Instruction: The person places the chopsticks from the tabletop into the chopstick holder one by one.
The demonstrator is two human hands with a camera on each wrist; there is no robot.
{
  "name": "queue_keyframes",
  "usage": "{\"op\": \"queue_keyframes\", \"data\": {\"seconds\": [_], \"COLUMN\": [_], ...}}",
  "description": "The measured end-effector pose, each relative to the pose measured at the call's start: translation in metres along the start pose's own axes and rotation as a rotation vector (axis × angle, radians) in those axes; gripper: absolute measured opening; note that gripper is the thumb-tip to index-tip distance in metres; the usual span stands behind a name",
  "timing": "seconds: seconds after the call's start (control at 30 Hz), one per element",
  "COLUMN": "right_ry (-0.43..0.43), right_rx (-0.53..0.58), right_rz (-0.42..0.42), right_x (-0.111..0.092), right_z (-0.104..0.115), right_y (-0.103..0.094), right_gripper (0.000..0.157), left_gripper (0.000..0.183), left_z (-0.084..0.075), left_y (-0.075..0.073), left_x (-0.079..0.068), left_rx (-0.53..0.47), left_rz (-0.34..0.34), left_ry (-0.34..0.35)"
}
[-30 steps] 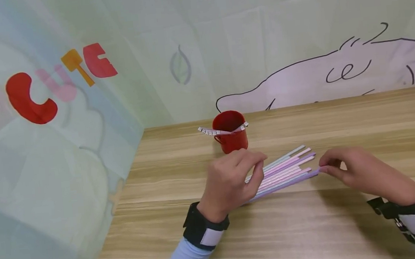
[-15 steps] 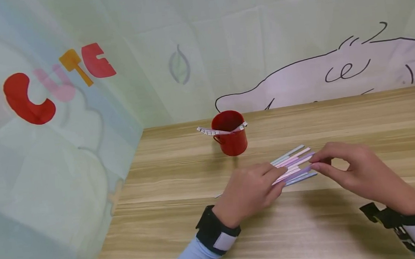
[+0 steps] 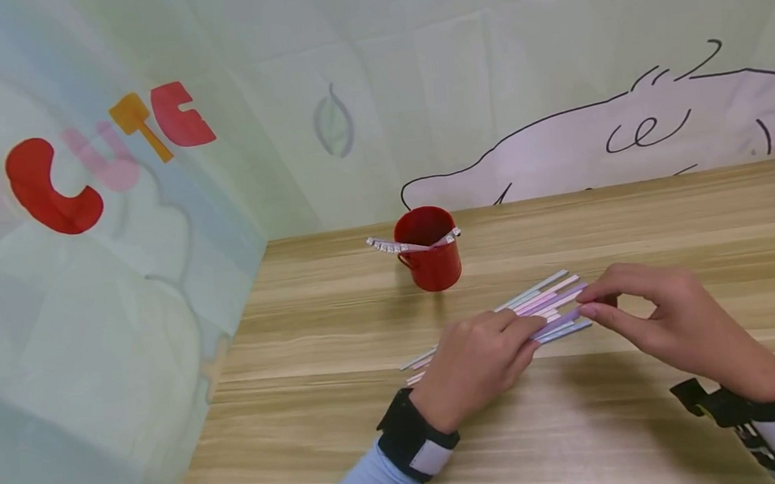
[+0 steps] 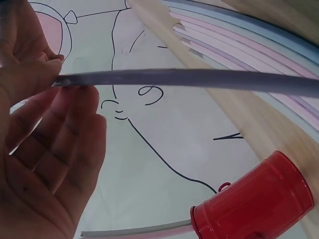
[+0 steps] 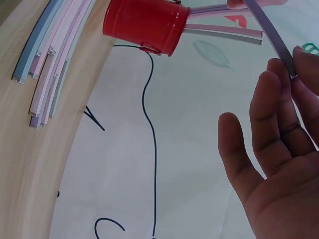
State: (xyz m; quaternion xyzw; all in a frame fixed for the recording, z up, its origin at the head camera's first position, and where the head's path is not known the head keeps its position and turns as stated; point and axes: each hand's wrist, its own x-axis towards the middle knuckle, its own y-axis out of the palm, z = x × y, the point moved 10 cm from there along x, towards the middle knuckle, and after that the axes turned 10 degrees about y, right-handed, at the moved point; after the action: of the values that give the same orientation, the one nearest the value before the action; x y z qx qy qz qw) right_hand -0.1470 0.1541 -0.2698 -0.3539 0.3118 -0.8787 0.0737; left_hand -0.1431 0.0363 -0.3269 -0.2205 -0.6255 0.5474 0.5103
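Note:
Between both hands a slender purple stick [image 4: 174, 78] is held above the table. My left hand [image 3: 481, 361] pinches it between thumb and fingers near one end. At that end my right hand [image 3: 656, 311] pinches the tip; in the right wrist view its thumb and index finger meet at the stick's end while the other fingers [image 5: 232, 142] stay loosely extended. Below lies a loose bundle of thin pastel sticks [image 3: 537, 290], pink, white, lilac and pale blue, partly hidden by my left hand. Their ends look square in the right wrist view.
A small red bucket [image 3: 436, 272] stands behind the bundle, toward the back of the wooden table [image 3: 690, 223]. Several sticks [image 5: 224, 32] stand in it, leaning out over its rim. Printed cloth [image 3: 521, 107] hangs along the back and left sides.
My left hand has come right, from beside the bucket's front, and pinched the purple stick. My right hand has shifted slightly left, with the stick's end now raised over the bundle.

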Motion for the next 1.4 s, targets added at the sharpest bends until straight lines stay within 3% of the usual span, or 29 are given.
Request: {"op": "queue_keyframes", "data": {"seconds": [0.23,0.4,0.53,0.67,0.87,1.07,1.23,1.4], "right_ry": [0.074,0.185,0.238,0.256,0.353,0.376,0.375,0.394], "right_rx": [-0.026,-0.086,-0.134,-0.181,-0.222,-0.244,-0.267,-0.278], "right_rz": [0.003,0.116,0.194,0.234,0.383,0.445,0.461,0.472], "right_x": [-0.007,-0.012,-0.014,-0.018,-0.030,-0.037,-0.039,-0.041], "right_z": [-0.031,-0.058,-0.073,-0.084,-0.107,-0.115,-0.116,-0.119], "right_y": [0.006,0.021,0.034,0.042,0.062,0.071,0.075,0.077], "right_gripper": [0.036,0.023,0.014,0.018,0.032,0.044,0.045,0.042], "left_gripper": [0.026,0.027,0.027,0.028,0.029,0.026,0.025,0.024], "left_z": [0.008,0.019,0.024,0.027,0.034,0.044,0.050,0.054], "left_y": [-0.004,-0.018,-0.032,-0.050,-0.083,-0.111,-0.126,-0.133], "left_x": [-0.001,-0.005,-0.009,-0.011,-0.022,-0.039,-0.052,-0.058], "left_rx": [-0.075,-0.148,-0.168,-0.165,-0.153,-0.088,-0.030,-0.006], "left_rz": [-0.028,-0.119,-0.198,-0.298,-0.517,-0.694,-0.808,-0.871], "left_ry": [-0.078,-0.153,-0.161,-0.129,-0.100,-0.129,-0.151,-0.155]}}
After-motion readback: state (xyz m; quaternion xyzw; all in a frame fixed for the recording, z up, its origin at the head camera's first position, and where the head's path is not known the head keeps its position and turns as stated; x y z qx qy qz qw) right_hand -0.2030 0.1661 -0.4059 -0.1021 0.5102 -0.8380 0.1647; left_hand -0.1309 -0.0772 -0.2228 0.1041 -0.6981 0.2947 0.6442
